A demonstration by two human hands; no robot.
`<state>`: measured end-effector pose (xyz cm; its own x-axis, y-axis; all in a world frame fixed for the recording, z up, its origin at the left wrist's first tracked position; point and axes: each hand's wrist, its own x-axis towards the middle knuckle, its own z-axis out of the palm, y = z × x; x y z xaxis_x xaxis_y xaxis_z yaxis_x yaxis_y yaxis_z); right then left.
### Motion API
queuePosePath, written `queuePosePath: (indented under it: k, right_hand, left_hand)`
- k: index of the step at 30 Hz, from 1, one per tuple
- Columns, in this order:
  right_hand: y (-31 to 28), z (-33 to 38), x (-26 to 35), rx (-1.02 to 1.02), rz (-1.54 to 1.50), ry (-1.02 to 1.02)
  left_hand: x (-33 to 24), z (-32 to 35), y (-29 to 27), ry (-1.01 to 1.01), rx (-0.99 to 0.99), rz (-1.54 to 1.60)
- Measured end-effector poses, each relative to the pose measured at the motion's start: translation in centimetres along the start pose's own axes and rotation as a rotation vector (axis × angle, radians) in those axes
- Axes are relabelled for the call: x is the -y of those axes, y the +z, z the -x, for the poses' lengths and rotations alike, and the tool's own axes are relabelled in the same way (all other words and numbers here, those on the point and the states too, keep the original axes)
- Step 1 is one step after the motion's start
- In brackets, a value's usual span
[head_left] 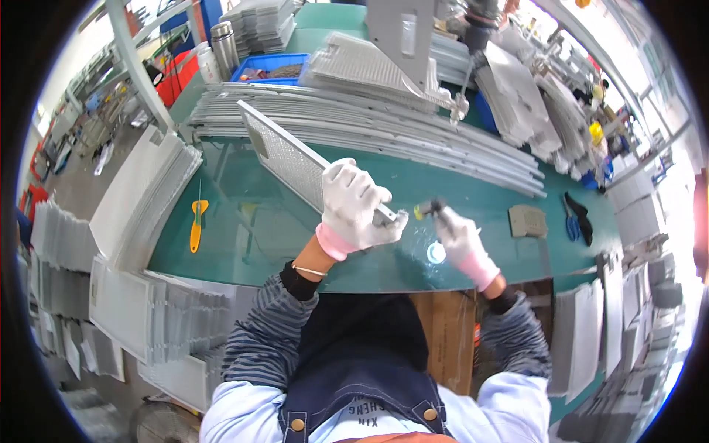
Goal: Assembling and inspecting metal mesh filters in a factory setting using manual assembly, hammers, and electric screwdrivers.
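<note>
My left hand point(356, 205), in a white glove with a pink cuff, is closed around the edge of a thin grey metal-framed mesh panel point(289, 164). The panel stands tilted over the green tabletop, its far end rising to the left. To the right of it, my gloved right hand point(461, 240) is closed on a small hammer point(428, 208). Its dark head and yellow-green tip point toward the panel's near corner, apart from it; motion blurs the tool and its handle is mostly hidden.
A yellow-handled screwdriver point(197, 225) lies at left on the green table point(384, 269). At right are a grey-beige block point(527, 221) and blue-and-black pliers point(577, 219). Long metal strips point(354, 122) lie across the back, beneath a machine column point(402, 40). Stacked panels point(151, 199) flank the table.
</note>
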<state>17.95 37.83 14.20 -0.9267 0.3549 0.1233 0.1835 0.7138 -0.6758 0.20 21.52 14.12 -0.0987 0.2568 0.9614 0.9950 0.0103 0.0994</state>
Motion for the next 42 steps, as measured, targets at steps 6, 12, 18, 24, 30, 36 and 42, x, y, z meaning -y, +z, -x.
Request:
queuePosePath:
  k: [6,12,18,24,30,36,42]
  right_hand:
    - [-5.7,-4.9,-4.2,-0.288,0.546,-0.159]
    - [-18.3,-19.2,15.7,-0.761,0.532,-0.719]
    - [-15.9,-17.2,25.9,-0.576,-0.366,-0.522]
    - [-11.0,-12.8,24.5,-0.554,-0.433,-0.322]
    - [-7.9,-11.3,23.6,-0.442,-0.633,-0.383]
    - [-7.0,-11.6,21.1,-0.464,-0.652,-0.509]
    - [-3.6,-11.0,20.1,-0.408,-0.873,-0.318]
  left_hand:
    - [0.0,0.7,-0.6,-0.033,0.015,0.059]
    - [-0.3,-0.1,0.9,-0.023,0.017,0.073]
    - [0.7,0.3,0.3,-0.049,0.01,0.107]
    - [0.5,0.1,0.6,-0.027,0.004,0.125]
    - [0.6,1.1,0.7,-0.073,0.02,0.213]
    - [0.2,0.3,-0.1,-0.097,0.126,0.159]
    - [0.4,1.9,0.6,-0.122,0.199,0.088]
